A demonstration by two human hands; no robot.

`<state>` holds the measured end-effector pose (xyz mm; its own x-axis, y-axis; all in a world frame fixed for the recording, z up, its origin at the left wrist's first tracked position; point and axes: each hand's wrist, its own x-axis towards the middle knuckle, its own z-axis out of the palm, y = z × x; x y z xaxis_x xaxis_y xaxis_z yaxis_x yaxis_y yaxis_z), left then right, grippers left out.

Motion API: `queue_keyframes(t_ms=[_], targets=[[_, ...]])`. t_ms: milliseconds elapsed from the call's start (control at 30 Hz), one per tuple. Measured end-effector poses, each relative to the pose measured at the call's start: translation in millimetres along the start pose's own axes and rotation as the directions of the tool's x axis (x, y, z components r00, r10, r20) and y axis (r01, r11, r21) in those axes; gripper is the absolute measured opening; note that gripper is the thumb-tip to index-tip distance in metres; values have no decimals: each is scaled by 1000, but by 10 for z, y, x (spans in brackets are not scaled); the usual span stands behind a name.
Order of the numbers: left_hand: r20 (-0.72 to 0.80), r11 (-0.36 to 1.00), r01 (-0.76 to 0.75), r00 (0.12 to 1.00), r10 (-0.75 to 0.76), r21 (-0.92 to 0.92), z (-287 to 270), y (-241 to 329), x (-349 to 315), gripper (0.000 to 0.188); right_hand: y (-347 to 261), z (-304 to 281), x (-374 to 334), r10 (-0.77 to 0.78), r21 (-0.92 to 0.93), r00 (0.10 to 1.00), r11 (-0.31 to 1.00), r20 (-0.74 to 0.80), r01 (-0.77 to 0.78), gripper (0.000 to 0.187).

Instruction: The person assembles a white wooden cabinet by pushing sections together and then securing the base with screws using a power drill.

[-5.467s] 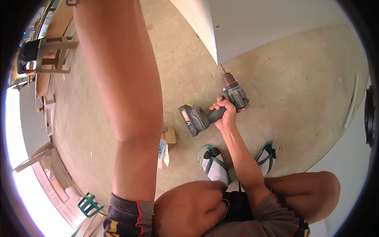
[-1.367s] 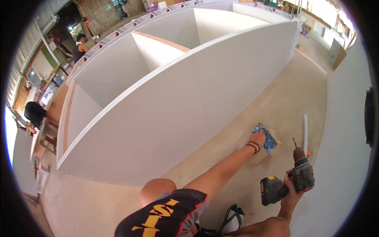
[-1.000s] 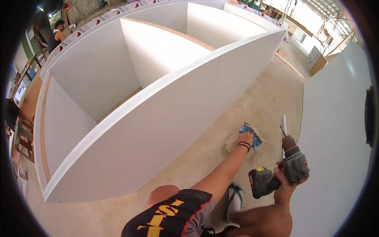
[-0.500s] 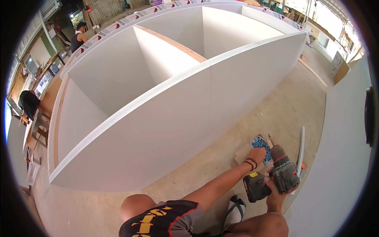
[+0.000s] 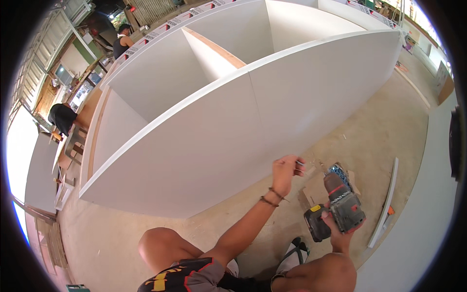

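Observation:
My right hand (image 5: 334,230) is wrapped round the grip of a dark cordless drill (image 5: 343,207) with red trim and a battery at its base. Its chuck points away from me, partly in front of a small open box of blue screws (image 5: 336,170) on the floor. My left hand (image 5: 287,170) is raised between that box and the long white panel (image 5: 219,141) of a large cabinet carcass. Its fingers are curled together on a small thin thing, which looks like a screw. A dark braided band circles the left wrist.
The carcass has upright dividers, one with a wooden edge strip (image 5: 214,46). A white strip (image 5: 384,204) and an orange-handled tool (image 5: 390,210) lie at right, beside a large pale board (image 5: 408,238). A person (image 5: 123,41) is beyond the carcass, far left.
My left hand has come out of the screw box and moved left toward the white panel. The drill stays in my right hand. My view has shifted somewhat.

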<state>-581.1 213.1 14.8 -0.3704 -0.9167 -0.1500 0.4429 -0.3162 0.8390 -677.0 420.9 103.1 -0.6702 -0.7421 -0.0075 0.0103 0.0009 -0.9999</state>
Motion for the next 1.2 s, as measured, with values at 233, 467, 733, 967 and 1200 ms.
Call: queue_keyframes(t_ms=[233,467,733,967,1200], targets=[[-65,986,3,998,-14,-169,152,924,-307,17,130,94,71,-37,-5,968,999,249,40,42],[80,969,32,997,-13,-245,402,1083,-531,14,142,65,166,-255,-51,919,958,302,282,56],[134,978,72,990,-46,-198,474,1146,-650,20,-13,155,169,-342,-10,906,935,248,356,55],[237,971,142,967,-95,-190,454,1382,-683,25,-46,196,163,-314,-173,879,903,359,393,52],[401,986,30,915,38,-163,478,1751,-522,30,-577,489,416,-644,-172,693,680,325,713,51]])
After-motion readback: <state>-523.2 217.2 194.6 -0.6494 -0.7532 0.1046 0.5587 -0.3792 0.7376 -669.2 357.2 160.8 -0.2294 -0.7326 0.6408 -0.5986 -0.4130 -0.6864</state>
